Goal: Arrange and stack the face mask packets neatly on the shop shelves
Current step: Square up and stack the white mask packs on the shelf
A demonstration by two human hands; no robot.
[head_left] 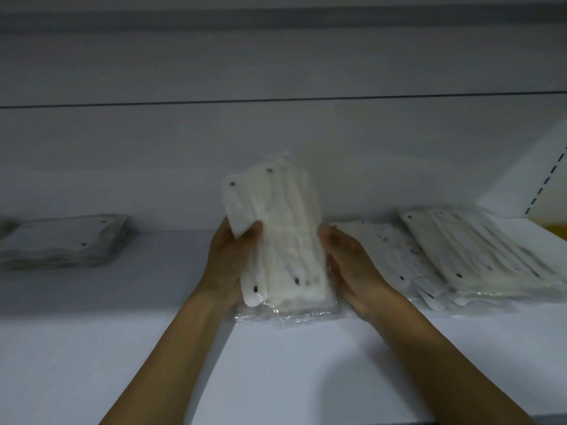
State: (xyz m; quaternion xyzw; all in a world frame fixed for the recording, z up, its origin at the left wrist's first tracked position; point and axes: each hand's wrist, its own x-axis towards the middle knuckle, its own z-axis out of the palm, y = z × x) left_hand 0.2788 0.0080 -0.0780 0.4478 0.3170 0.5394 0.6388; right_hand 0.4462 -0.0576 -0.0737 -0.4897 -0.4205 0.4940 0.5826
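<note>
Standing on end on the white shelf [294,357], a bundle of mask packets [276,234] is gripped by the left hand [225,262], thumb across its front. The right hand [346,262] apparently lies flat-fingered against its other side; blur obscures this. Further stacks [466,256] lie right.

Dim, bluish-grey light throughout, with soft detail and visible noise. The held packets [276,240] look smeared by motion blur. Faint glare glints on their clear plastic wrap; the shelf [306,363] edges bow slightly.
</note>
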